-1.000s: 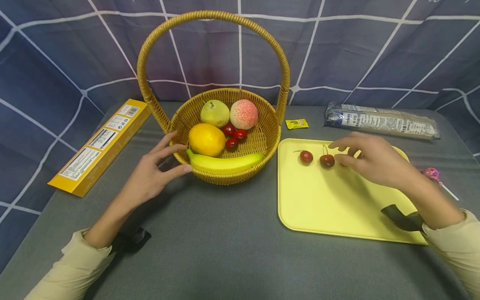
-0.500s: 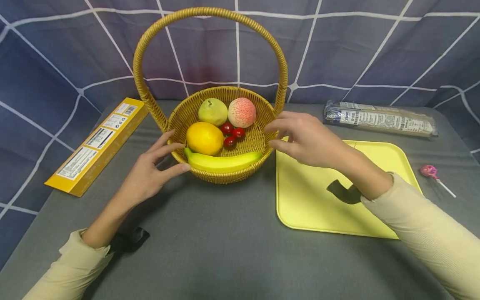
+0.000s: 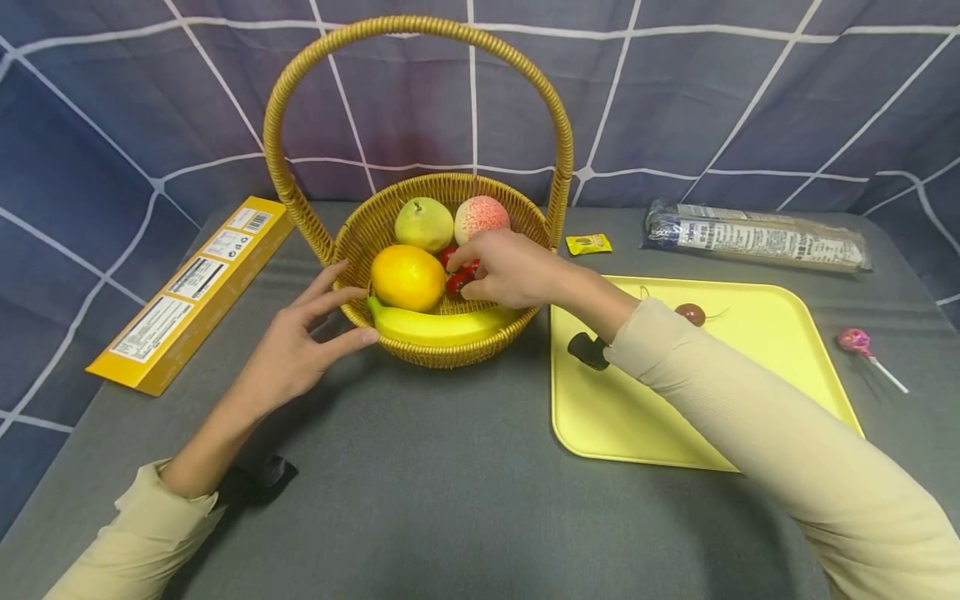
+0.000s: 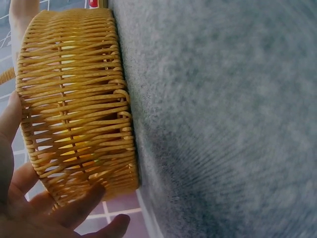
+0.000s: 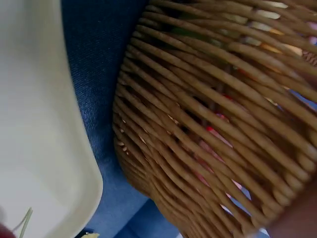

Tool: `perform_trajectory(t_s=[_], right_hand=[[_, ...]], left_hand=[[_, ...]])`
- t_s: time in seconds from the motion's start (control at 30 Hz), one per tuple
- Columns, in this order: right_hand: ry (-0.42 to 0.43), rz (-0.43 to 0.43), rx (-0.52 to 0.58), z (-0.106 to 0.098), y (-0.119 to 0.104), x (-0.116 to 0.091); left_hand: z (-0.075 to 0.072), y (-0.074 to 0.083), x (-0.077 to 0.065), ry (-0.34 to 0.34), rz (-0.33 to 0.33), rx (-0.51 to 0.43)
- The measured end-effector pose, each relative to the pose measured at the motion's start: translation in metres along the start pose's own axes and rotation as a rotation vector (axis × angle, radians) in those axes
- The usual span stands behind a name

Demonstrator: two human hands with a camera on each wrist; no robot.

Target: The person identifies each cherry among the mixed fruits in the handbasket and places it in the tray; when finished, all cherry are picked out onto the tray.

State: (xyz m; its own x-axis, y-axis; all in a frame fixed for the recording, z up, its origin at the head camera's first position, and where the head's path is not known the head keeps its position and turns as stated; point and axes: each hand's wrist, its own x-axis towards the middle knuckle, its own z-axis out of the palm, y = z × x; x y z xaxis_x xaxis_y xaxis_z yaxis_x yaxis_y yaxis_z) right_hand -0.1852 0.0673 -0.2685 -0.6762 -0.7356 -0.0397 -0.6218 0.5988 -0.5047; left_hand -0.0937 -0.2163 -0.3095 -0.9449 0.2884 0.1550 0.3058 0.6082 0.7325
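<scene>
My left hand (image 3: 300, 342) rests its spread fingers and thumb on the left rim of a wicker basket (image 3: 442, 357). In the left wrist view those fingers (image 4: 81, 206) lie along the basket's woven side. The basket holds a pear (image 3: 423, 225), a peach (image 3: 480, 217), a mango-like yellow fruit (image 3: 407, 279), a banana (image 3: 442, 325) and red cherries (image 3: 456, 285). Reaching into it, my right hand (image 3: 513, 268) has bent fingers at the cherries. Its fingertips partly cover them, so a pinch cannot be confirmed. A cherry (image 3: 690, 314) lies on the yellow tray (image 3: 637, 425).
A yellow box (image 3: 191, 292) lies left of the basket. Behind the tray are a small yellow wrapper (image 3: 588, 244) and a plastic-wrapped packet (image 3: 757, 237). A lollipop (image 3: 855, 340) lies right of the tray. My right sleeve (image 3: 750, 400) hides part of the tray.
My right hand has swung left from the cherries on the tray, over the basket's right rim, to the cherries inside. My left hand stays at the rim.
</scene>
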Motion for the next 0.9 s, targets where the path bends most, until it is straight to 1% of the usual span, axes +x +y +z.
perform_trajectory(t_s=[0.07, 0.27, 0.47, 0.73, 0.9], right_hand=[[-0.026, 0.021, -0.004, 0.003, 0.001, 0.006], [-0.051, 0.01, -0.028, 0.009, 0.007, 0.016], [-0.041, 0.028, -0.04, 0.012, 0.009, 0.021], [-0.01, 0.054, -0.091, 0.015, 0.007, 0.022], [-0.023, 0.058, -0.088, 0.017, 0.006, 0.022]], left_hand=[[0.0, 0.0, 0.0, 0.0, 0.001, -0.002], [0.0, 0.002, -0.001, -0.004, 0.011, -0.004], [0.0, 0.002, 0.0, -0.006, 0.014, -0.008], [-0.001, 0.004, 0.0, -0.001, 0.026, 0.001], [-0.001, 0.004, 0.0, -0.001, 0.029, -0.005]])
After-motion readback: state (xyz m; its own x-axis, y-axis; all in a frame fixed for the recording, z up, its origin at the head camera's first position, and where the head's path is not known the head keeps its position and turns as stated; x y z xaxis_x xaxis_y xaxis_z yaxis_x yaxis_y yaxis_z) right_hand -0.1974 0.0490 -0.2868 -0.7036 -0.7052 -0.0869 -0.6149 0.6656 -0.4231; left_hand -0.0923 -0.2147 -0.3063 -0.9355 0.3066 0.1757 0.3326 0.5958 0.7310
